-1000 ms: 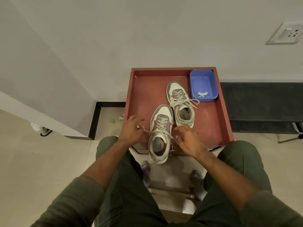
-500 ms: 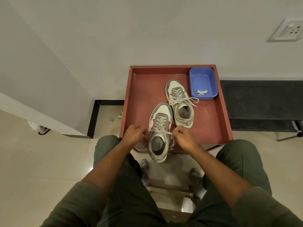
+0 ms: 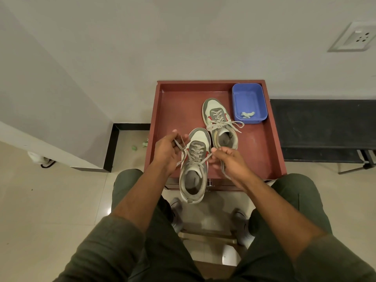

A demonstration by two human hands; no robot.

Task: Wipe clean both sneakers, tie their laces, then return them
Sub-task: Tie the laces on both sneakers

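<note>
1. Since half a second ago, both lace ends have been lifted and drawn across each other above the tongue of the near grey, white and red sneaker [image 3: 194, 167]; earlier they were pulled out flat to either side.
2. One end of the grey flat lace [image 3: 190, 157] is pinched by the left hand [image 3: 168, 153], whose fingers are curled round it, raised on the left of the shoe.
3. The other lace end is gripped by the right hand [image 3: 230, 161], held on the right of the shoe, with the tail seen hanging below the hand.
4. The near sneaker is found at the near edge of the red-brown rimmed wooden tray table [image 3: 177, 110], its heel overhanging that edge.
5. The far matching sneaker [image 3: 219, 123] is seen beyond it on the same surface, with a bow already formed in its laces.
6. A blue rectangular plastic tub [image 3: 249, 102] is placed at the far right corner, just beside the far sneaker, with a small crumpled pale wipe [image 3: 247, 114] inside.
7. The crossing is judged to be the start of the first knot on the second shoe, so wiping appears finished and only this tie and the return are thought to be left.
8. Even tension on both ends is judged to be needed, or the knot may sit slack.
</note>
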